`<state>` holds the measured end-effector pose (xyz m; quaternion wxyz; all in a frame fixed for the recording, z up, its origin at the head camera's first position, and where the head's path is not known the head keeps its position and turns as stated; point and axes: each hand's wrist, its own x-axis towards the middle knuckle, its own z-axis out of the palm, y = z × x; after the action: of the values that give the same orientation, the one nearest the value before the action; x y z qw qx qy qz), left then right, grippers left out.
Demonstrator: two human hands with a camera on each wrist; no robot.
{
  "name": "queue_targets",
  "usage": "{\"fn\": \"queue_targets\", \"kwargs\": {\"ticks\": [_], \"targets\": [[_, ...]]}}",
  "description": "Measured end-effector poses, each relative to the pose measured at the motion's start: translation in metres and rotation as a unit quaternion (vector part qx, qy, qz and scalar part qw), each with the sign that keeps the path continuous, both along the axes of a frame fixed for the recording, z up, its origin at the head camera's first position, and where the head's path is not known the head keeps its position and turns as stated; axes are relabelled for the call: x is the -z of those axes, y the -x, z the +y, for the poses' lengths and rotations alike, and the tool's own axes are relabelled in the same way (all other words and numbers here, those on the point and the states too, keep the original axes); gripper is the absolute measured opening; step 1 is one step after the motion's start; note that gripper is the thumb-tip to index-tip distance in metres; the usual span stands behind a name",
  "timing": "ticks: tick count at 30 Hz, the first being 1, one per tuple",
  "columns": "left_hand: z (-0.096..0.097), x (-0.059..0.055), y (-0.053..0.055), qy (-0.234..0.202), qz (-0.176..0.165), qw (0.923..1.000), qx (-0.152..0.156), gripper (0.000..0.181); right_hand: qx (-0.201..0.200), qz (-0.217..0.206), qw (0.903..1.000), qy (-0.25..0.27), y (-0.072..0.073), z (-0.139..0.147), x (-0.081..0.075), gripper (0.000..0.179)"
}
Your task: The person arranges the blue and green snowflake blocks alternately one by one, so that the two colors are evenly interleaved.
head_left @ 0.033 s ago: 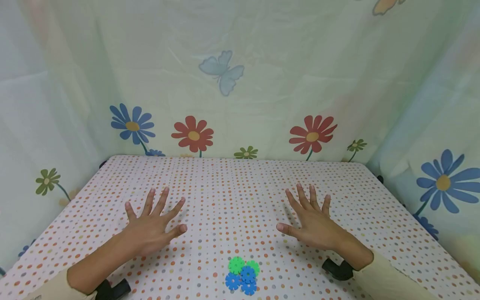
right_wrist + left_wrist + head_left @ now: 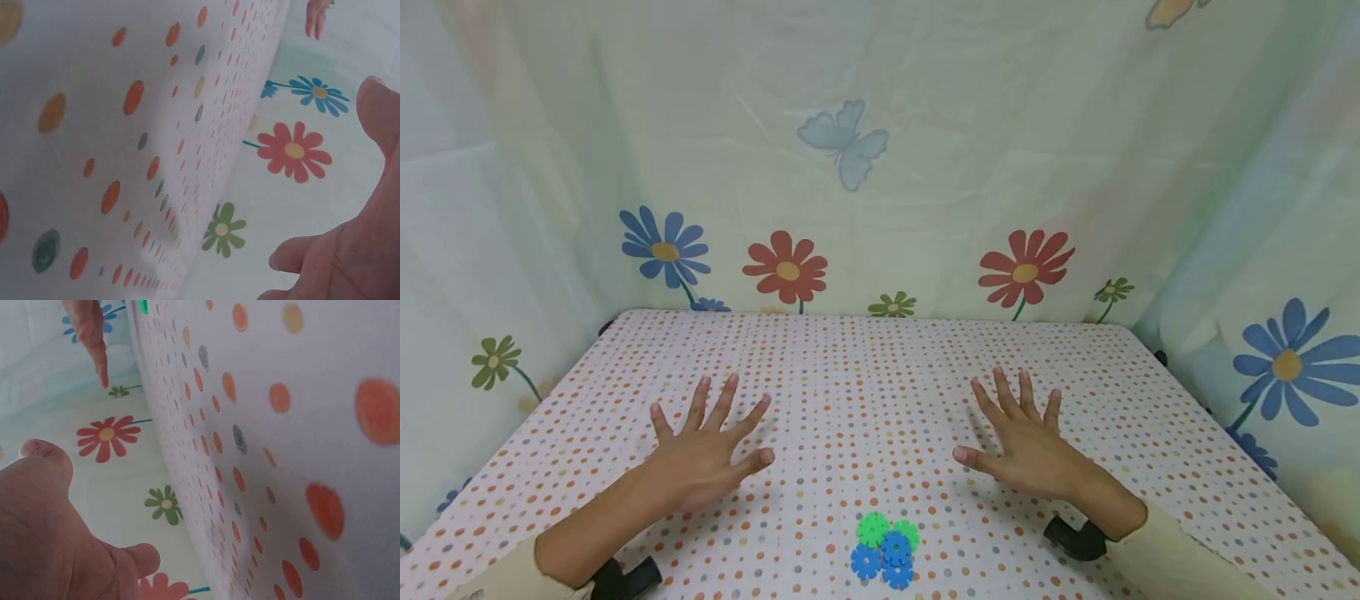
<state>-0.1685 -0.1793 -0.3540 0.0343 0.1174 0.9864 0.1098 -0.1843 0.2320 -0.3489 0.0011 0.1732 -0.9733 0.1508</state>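
My left hand (image 2: 700, 458) is held over the left half of the dotted table, palm down with fingers spread and nothing in it. On the other side my right hand (image 2: 1026, 454) is spread the same way, also holding nothing. Between them, nearer the front edge, lies a small cluster of flower-shaped plastic discs with notched rims. Two are green, with one green disc (image 2: 872, 530) in full view and the other green disc (image 2: 908, 533) partly covered. A blue disc (image 2: 896, 548) overlaps its neighbours, beside another blue disc (image 2: 866, 562) and a third blue disc (image 2: 898, 575).
The table (image 2: 865, 400) wears a white cloth with coloured dots. A curtain (image 2: 925, 200) printed with flowers and butterflies encloses its back and both sides. Black wrist mounts sit under both forearms, the left mount (image 2: 628, 579) and the right mount (image 2: 1075, 537).
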Motion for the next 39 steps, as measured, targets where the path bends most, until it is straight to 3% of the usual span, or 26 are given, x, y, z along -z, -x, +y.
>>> {"fn": "queue_targets", "kwargs": {"ticks": [6,12,18,21,24,27,30,35,39], "targets": [[-0.001,-0.001,-0.001,0.001,-0.001,1.0000,0.000,0.076,-0.013,-0.023,0.9995,0.018,-0.004,-0.003,-0.003,0.094],[0.002,-0.005,-0.005,-0.002,0.030,0.9995,0.012,0.076,-0.056,-0.061,0.9940,0.072,-0.016,-0.016,-0.016,0.087],[0.016,-0.011,-0.013,-0.014,0.031,0.9984,0.046,0.075,-0.102,-0.086,0.9877,0.082,-0.028,-0.031,-0.025,0.078],[0.027,-0.015,-0.017,-0.024,0.024,0.9960,0.083,0.070,-0.132,-0.093,0.9829,0.089,-0.035,-0.036,-0.025,0.068],[0.038,-0.016,-0.021,-0.055,0.032,0.9892,0.132,0.053,-0.170,-0.095,0.9740,0.115,-0.041,-0.039,-0.022,0.055],[0.048,-0.014,-0.023,-0.106,0.051,0.9774,0.176,0.033,-0.200,-0.102,0.9635,0.146,-0.044,-0.042,-0.017,0.041],[0.057,-0.011,-0.022,-0.150,0.056,0.9657,0.205,0.024,-0.213,-0.109,0.9544,0.178,-0.047,-0.046,-0.010,0.033],[0.070,-0.003,-0.020,-0.196,0.011,0.9530,0.231,0.024,-0.222,-0.125,0.9422,0.218,-0.052,-0.055,0.004,0.029],[0.081,0.004,-0.016,-0.192,-0.025,0.9489,0.249,0.026,-0.220,-0.117,0.9456,0.209,-0.054,-0.060,0.012,0.030]]}}
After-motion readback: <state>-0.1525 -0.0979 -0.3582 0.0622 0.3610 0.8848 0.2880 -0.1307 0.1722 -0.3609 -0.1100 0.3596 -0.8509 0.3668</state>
